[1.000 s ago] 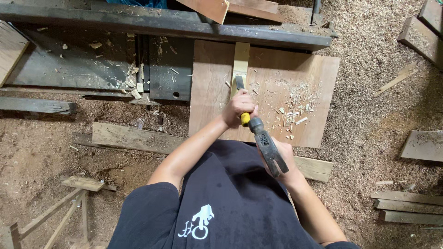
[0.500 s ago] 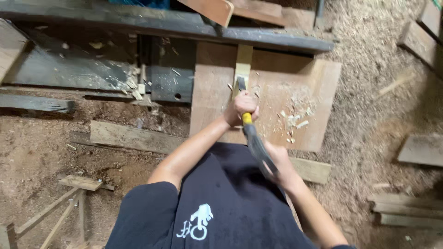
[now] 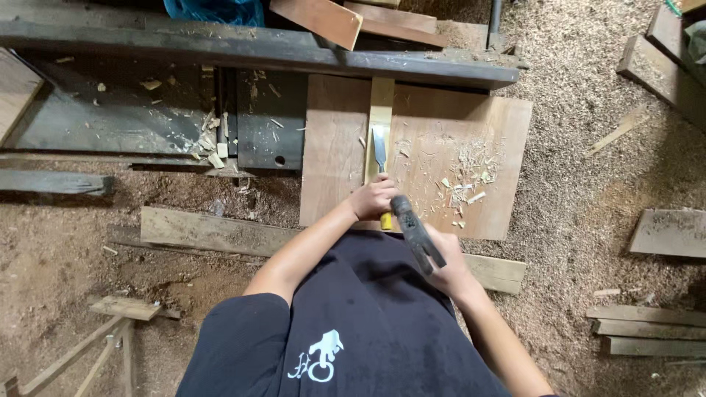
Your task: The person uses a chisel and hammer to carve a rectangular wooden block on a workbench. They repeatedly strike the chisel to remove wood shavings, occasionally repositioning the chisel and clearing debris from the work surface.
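Two hands are working along one line: my left hand is wrapping tight around the yellow handle of the chisel, fingers fully curled, and my right hand is closing in a full fist on the shaft of the hammer. I am holding the chisel so that its long axis is running straight away from me, blade pointing toward the dark steel beam at the far edge, its tip lying on the narrow pale wood strip that is running the same way down the middle of the plywood board. The yellow butt end is poking out just below my left fist, toward my body. The hammer is lying at a slant, its dark head up and to the left, sitting just beside that butt end (whether it is touching or a hair off, I cannot tell from here), with the shaft trailing back and to the right into my right hand. So the chisel's end is lying up and to the left of my right hand, nearly in line with the hammer's own axis. Wood chips are lying scattered on the board to the right of the strip, and sawdust is covering the floor around it.
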